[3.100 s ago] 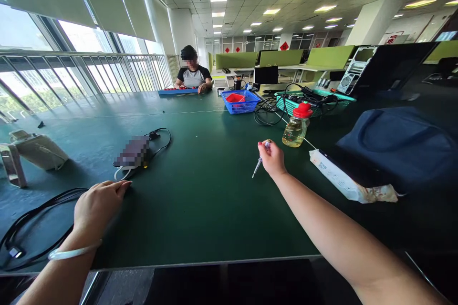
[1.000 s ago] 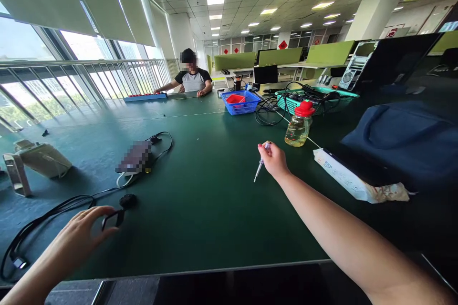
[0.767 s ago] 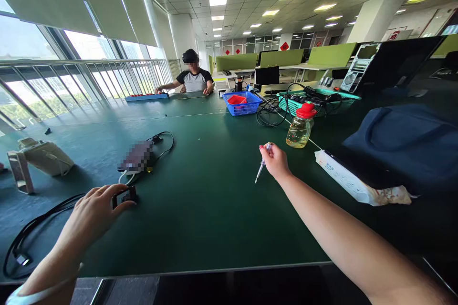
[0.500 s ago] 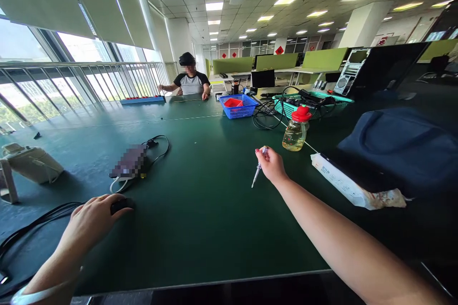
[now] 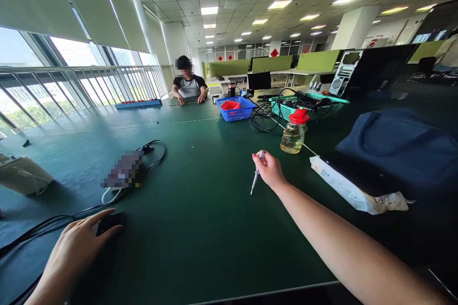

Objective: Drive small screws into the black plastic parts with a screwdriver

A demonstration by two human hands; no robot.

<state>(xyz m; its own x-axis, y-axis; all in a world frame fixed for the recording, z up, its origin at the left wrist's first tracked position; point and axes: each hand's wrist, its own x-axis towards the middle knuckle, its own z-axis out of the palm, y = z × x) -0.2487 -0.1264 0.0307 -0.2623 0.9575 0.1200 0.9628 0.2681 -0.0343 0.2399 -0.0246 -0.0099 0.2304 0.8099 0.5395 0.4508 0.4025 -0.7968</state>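
Observation:
On the left, my left hand [image 5: 77, 245] rests around a black mouse [image 5: 110, 222], thumb on its near side and fingers along its far side. In the middle of the table my right hand [image 5: 269, 169] is closed on a slim screwdriver [image 5: 255, 180] with a clear, purplish handle. Its tip points down, toward the dark green table [image 5: 200, 228]; whether it touches the surface I cannot tell. A bottle [image 5: 293, 138] with a red lid and pale yellow liquid stands just beyond my right hand. Beyond my left hand lies a blurred-out dark device [image 5: 125, 169] with cables.
A white package [image 5: 343, 183] and a dark blue bag [image 5: 400, 147] lie at right. Farther back are a blue basket [image 5: 236, 113], a green basket [image 5: 282, 109] of cables and a seated person [image 5: 189, 86]. A pale bag-like object [image 5: 25, 174] stands far left; black cables [image 5: 36, 226] run below it.
My left hand and the mouse appear lower and farther left, as the view has shifted slightly. My right hand still holds the screwdriver. The person opposite has brought both hands together on the table.

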